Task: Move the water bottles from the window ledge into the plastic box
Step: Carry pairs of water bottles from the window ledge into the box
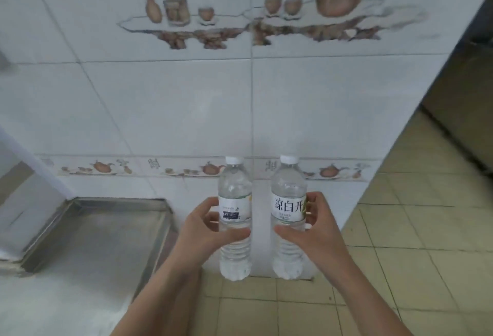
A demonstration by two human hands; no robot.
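Observation:
I hold two clear water bottles upright in front of me, side by side and a little apart. My left hand [205, 229] is wrapped around the left bottle [235, 194], which has a white cap and a white label with a dark mark. My right hand [309, 229] grips the right bottle [288, 191], whose white label carries large dark characters. Both bottles hang in the air over the floor, before the tiled wall. Neither the window ledge nor the plastic box is in view.
A shallow steel tray [80, 239] lies on a white counter at the lower left. A white tiled wall with teapot pictures [250, 95] fills the view ahead; its corner ends at the right. Yellowish floor tiles [416, 242] spread to the right and below.

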